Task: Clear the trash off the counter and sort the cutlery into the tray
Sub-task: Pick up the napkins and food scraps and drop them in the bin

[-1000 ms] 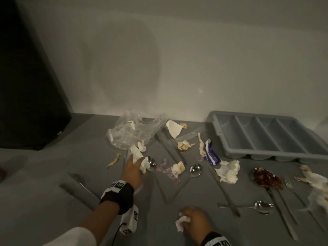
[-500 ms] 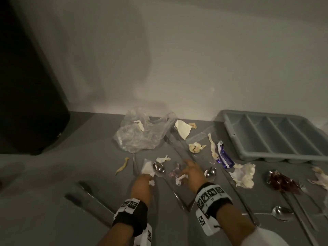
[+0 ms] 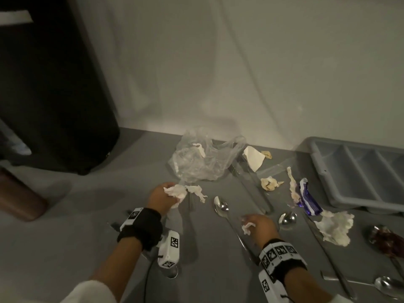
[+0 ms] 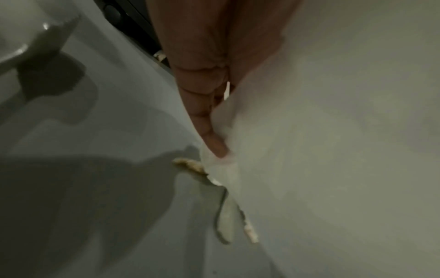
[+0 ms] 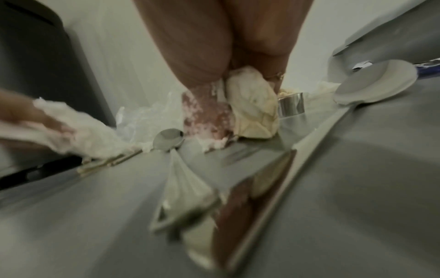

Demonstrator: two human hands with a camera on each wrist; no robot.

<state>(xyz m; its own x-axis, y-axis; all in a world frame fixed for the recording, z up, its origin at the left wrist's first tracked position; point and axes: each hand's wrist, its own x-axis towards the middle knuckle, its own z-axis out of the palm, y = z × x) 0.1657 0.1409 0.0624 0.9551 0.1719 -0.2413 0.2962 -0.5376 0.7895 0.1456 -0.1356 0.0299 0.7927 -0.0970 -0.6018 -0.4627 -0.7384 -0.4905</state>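
Observation:
My left hand (image 3: 162, 196) grips a crumpled white tissue (image 3: 176, 192) on the grey counter, just below a clear plastic bag (image 3: 201, 162); the tissue (image 4: 309, 150) fills much of the left wrist view. My right hand (image 3: 259, 225) holds scrunched paper scraps (image 3: 248, 227), seen as a cream wad and a pinkish wrapper (image 5: 252, 111). A spoon (image 3: 222, 207) lies between the hands and a second spoon (image 3: 287, 218) sits right of the right hand. The grey cutlery tray (image 3: 358, 176) stands at the back right.
More trash lies about: a white paper piece (image 3: 253, 159), a purple wrapper (image 3: 308, 199), a white napkin (image 3: 334, 227), a reddish wrapper (image 3: 387, 240). Tongs (image 3: 251, 184) and further cutlery (image 3: 389, 284) lie on the counter. A black bin (image 3: 50, 84) stands left.
The left hand moved up and left, gathering the white tissue. The right hand came forward to the counter's middle, then drew back a little with scraps in it.

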